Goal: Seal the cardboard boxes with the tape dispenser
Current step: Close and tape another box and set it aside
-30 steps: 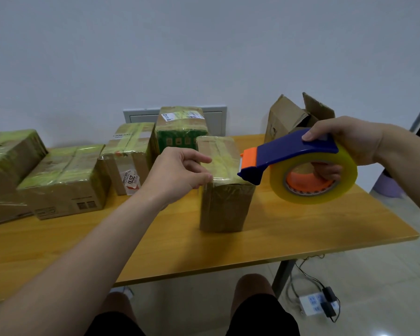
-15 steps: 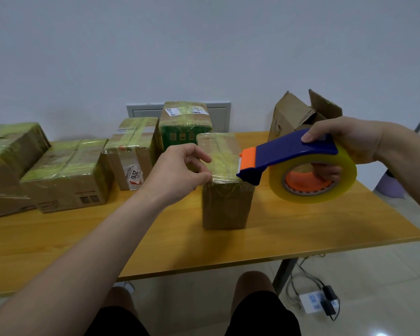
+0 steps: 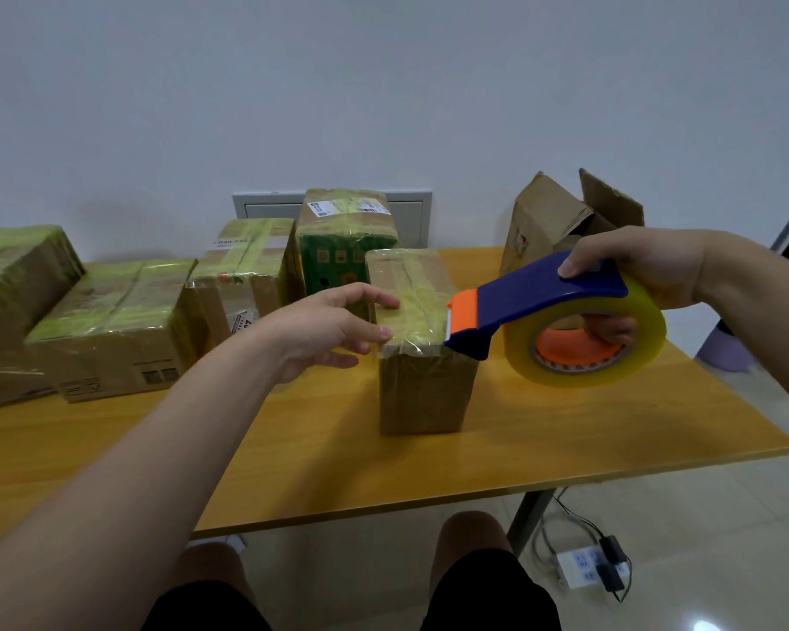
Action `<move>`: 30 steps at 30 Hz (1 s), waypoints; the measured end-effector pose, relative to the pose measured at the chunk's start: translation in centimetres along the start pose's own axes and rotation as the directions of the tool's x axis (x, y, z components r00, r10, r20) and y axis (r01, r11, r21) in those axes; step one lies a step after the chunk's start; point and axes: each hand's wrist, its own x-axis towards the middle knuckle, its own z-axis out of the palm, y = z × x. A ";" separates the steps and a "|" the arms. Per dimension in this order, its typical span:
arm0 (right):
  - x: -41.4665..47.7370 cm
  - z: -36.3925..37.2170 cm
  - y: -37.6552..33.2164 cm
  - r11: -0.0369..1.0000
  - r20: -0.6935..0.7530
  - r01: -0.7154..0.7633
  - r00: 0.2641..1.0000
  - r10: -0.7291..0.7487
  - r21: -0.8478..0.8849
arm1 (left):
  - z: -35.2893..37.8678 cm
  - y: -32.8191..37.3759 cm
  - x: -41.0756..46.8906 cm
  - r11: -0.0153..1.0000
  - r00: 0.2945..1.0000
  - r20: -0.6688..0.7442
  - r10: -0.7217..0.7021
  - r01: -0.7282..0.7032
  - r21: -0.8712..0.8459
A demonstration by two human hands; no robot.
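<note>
A tall brown cardboard box point(image 3: 424, 389) stands upright in the middle of the wooden table point(image 3: 565, 430), its top covered in yellowish tape. My left hand point(image 3: 324, 332) rests against the box's upper left edge, fingers spread, thumb and index fingertips touching the taped top. My right hand point(image 3: 629, 271) grips the blue and orange tape dispenser point(image 3: 538, 302) with its clear tape roll point(image 3: 588, 343). The dispenser's orange nose touches the box's top right edge.
Several taped boxes point(image 3: 115, 330) line the table's back left, with a green one point(image 3: 342, 248) behind the middle box. An open cardboard box point(image 3: 561, 220) stands at the back right. My knees show below the table's front edge; a power strip point(image 3: 584, 567) lies on the floor.
My left hand opened from a pinch and its fingers now lie spread against the box top. The dispenser's nose moved down onto the box's right edge.
</note>
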 end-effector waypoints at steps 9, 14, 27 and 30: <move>1.6 0.5 0.1 0.999 0.015 0.007 1.000 -0.008 0.054 | 2.2 3.8 2.7 0.886 0.908 -0.195 0.371 -0.282 0.369; 2.4 0.5 -0.4 0.998 0.020 0.015 1.000 -0.016 0.054 | 3.8 3.1 4.4 0.926 0.943 -0.165 0.289 -0.232 0.296; 0.9 -1.6 2.8 0.989 0.145 0.004 0.989 -0.025 0.148 | 6.4 2.5 6.7 0.636 0.962 -0.046 0.269 -0.141 0.759; 0.6 -2.1 4.4 0.979 0.125 0.008 0.992 -0.034 0.205 | 6.6 2.7 6.8 0.610 0.963 -0.042 0.265 -0.134 0.781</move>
